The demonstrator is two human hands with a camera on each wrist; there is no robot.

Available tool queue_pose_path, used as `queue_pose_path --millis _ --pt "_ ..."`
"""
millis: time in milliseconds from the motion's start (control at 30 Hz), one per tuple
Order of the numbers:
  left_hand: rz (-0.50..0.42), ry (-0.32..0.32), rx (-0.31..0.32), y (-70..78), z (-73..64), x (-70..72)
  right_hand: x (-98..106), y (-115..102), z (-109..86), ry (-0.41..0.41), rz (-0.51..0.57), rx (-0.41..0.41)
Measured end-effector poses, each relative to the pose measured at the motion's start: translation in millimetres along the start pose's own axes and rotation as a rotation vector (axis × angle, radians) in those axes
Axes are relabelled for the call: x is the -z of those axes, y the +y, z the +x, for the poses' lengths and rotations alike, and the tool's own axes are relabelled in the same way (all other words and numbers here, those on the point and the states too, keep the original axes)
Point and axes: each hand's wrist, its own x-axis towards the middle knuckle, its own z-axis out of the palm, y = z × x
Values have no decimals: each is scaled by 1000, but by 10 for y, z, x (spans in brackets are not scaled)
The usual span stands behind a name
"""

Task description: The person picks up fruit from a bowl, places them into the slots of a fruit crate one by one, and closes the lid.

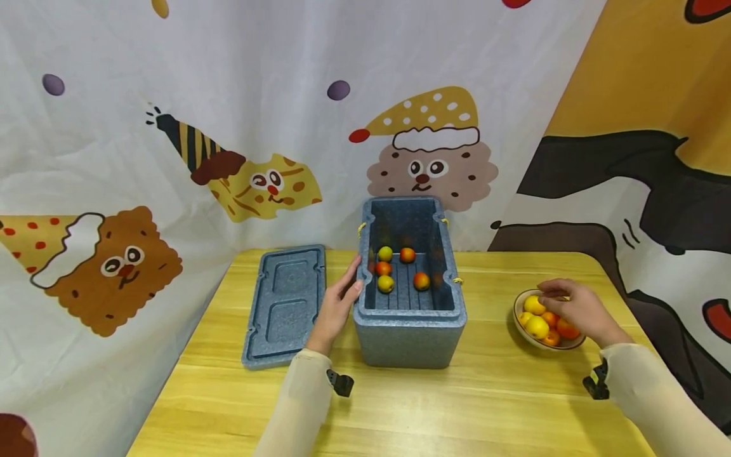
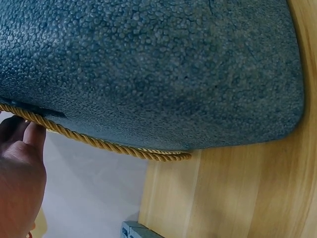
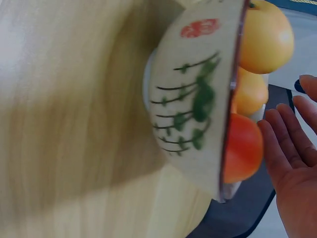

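A grey-blue foam box stands lidless on the table, with several small yellow and red-orange fruits on its ribbed floor. Against the box's left side rests my left hand, fingers near the rim. In the left wrist view, that hand is beside the box's yellow rope handle; its fingertips are partly hidden there. To the right, my right hand is over a bowl of yellow and orange-red fruits. Its fingers are loosely extended beside the fruits, and nothing is seen in its grasp.
Left of the box lies its grey-blue lid, with two recessed panels. The wooden table runs back to a white curtain printed with cartoon biscuits. A printed brown and grey area hangs behind the bowl.
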Motion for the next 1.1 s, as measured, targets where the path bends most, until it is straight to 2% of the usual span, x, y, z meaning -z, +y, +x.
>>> queue_pose_path --millis 267,467,667,933,1100 --pt "-19 1 -6 -8 6 -7 -114 79 -6 -12 -14 -16" --pt "-31 -10 14 12 -8 -14 -197 124 -9 -24 -22 -52" --pt "-34 -15 30 18 -21 -11 -248 135 24 -9 -62 -43" --pt "-22 -11 17 14 -19 -22 -272 136 47 6 -111 -77" --pt "-20 -1 12 11 -15 -19 -294 139 65 51 -136 -48"
